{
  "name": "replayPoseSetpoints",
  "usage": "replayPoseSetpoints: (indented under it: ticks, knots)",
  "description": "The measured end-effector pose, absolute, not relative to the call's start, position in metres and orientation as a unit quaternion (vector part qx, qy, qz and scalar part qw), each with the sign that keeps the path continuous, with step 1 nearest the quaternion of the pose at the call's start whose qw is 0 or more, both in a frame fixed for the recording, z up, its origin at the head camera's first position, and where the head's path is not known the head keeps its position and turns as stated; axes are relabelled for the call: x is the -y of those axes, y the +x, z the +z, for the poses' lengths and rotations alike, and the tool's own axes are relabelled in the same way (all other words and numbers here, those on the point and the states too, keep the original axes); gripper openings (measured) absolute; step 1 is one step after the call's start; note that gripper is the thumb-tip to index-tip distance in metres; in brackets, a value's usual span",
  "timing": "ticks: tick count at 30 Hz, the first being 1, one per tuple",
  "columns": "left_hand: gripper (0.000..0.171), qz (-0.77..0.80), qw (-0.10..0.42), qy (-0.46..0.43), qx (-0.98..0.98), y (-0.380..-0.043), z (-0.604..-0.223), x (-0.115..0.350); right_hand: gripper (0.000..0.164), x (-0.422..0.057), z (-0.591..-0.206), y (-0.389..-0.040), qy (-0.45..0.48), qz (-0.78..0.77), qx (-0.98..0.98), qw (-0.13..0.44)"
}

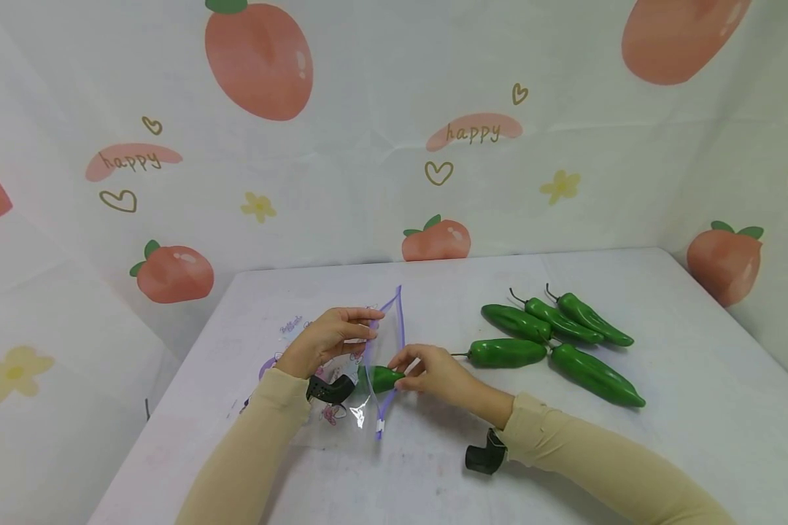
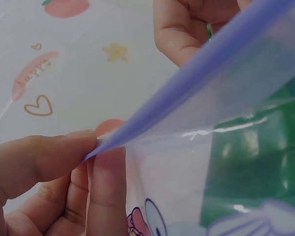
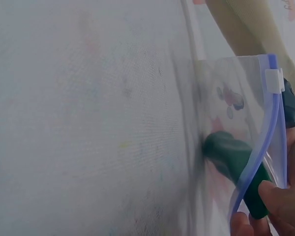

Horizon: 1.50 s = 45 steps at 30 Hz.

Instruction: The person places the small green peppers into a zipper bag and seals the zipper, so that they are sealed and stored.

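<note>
A clear zip bag (image 1: 325,430) with a purple zip edge and printed figures lies with its mouth spread toward the right. My left hand (image 1: 338,335) pinches the bag's purple edge between thumb and fingers, plain in the left wrist view. At the mouth, my right hand (image 1: 436,375) holds a green pepper (image 1: 382,379) by its near end, with thumb and fingertips around it. Most of that pepper (image 3: 228,155) is inside the bag, seen through the clear plastic in the right wrist view. A white slider (image 3: 274,81) sits at one end of the zip.
Several green peppers lie on the white table (image 1: 420,481) to the right, among them one pepper (image 1: 507,353) just beyond my right hand and another pepper (image 1: 596,375) farther right. A printed cloth (image 1: 368,189) hangs behind the table. Black wrist devices (image 1: 486,453) sit at both cuffs.
</note>
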<state>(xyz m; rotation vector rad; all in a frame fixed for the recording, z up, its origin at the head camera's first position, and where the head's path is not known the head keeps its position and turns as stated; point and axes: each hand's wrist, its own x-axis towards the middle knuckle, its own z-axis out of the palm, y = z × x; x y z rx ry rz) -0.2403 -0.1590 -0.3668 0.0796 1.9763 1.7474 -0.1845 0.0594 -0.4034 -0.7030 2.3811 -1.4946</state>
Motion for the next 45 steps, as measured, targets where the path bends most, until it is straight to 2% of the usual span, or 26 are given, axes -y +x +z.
replayPoseSetpoints:
  ticks: [29, 45]
  knots:
    - [0.045, 0.646, 0.255, 0.022, -0.719, -0.2415, -0.3657, 0.1594, 0.016, -0.0536, -0.4030, -0.1826, -0.274, -0.460, -0.825, 0.181]
    - [0.050, 0.642, 0.263, 0.029, -0.720, -0.2416, -0.3667, 0.1597, 0.013, -0.0562, -0.4067, -0.1819, -0.270, -0.430, -0.833, 0.218]
